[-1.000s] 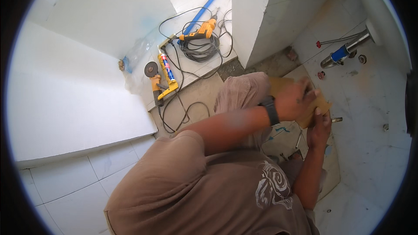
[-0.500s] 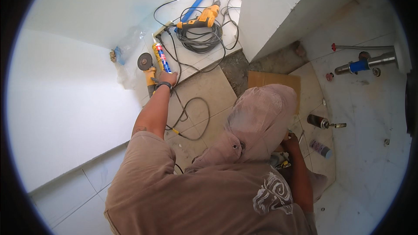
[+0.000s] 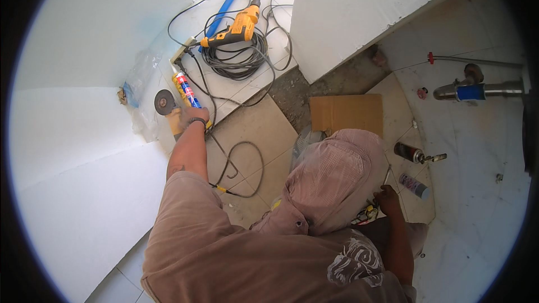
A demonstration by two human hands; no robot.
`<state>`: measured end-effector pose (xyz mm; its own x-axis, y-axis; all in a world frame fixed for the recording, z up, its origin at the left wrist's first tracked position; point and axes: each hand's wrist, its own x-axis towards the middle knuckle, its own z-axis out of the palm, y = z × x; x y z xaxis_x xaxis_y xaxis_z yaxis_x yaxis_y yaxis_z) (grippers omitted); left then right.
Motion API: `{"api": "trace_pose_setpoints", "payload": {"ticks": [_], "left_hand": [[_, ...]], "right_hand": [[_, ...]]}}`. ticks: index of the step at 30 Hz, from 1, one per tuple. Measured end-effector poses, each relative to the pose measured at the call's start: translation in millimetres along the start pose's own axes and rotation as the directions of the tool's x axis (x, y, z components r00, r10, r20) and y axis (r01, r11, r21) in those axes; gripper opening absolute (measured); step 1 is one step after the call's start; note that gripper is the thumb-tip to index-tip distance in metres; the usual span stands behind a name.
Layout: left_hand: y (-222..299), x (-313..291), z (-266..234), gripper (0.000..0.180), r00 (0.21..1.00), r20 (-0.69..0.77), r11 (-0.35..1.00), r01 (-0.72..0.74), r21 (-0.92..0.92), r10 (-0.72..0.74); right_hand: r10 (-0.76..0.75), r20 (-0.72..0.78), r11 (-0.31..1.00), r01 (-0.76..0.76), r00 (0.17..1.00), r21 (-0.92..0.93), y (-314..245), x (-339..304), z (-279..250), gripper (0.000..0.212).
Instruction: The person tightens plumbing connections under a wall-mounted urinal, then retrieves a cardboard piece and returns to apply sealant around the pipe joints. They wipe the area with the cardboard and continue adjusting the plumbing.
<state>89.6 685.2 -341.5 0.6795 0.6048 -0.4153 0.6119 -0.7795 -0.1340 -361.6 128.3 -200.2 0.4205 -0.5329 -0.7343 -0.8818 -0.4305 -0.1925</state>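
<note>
My left hand, arm stretched forward, is closed around the lower end of a sealant cartridge with a red, yellow and blue wrapper and a pale nozzle. Right beside that hand lies a yellow angle grinder with a dark disc. Down by my bent knee, my right hand has its fingers curled at the near end of a thin metal rod; what it grips is unclear. Next to it is a small heap of tools with yellow parts, partly hidden by my leg.
A yellow drill rests on a coiled black cable beside a blue hose. A cardboard sheet lies past my knee. At the right are a gas canister with torch head, a spray can and a metal pipe.
The view has shifted, so the drill, cartridge and grinder appear further left and lower. My right hand has drawn back from beside the knee. My left hand stays at the cartridge.
</note>
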Motion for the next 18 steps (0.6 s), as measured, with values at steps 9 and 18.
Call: {"api": "trace_pose_setpoints", "payload": {"ticks": [9, 18], "left_hand": [[-27, -82, -43, 0.072, 0.952, -0.303, 0.889, -0.171, -0.424, 0.039], [1, -219, -184, 0.059, 0.668, -0.744, -0.009, -0.744, -0.668, -0.031]], "right_hand": [[-0.221, -0.226, 0.961, 0.251, 0.949, 0.112, -38, -45, -43, 0.049], [-0.471, -0.397, 0.748, 0.595, 0.788, 0.293, -81, -95, -78, 0.051]]}}
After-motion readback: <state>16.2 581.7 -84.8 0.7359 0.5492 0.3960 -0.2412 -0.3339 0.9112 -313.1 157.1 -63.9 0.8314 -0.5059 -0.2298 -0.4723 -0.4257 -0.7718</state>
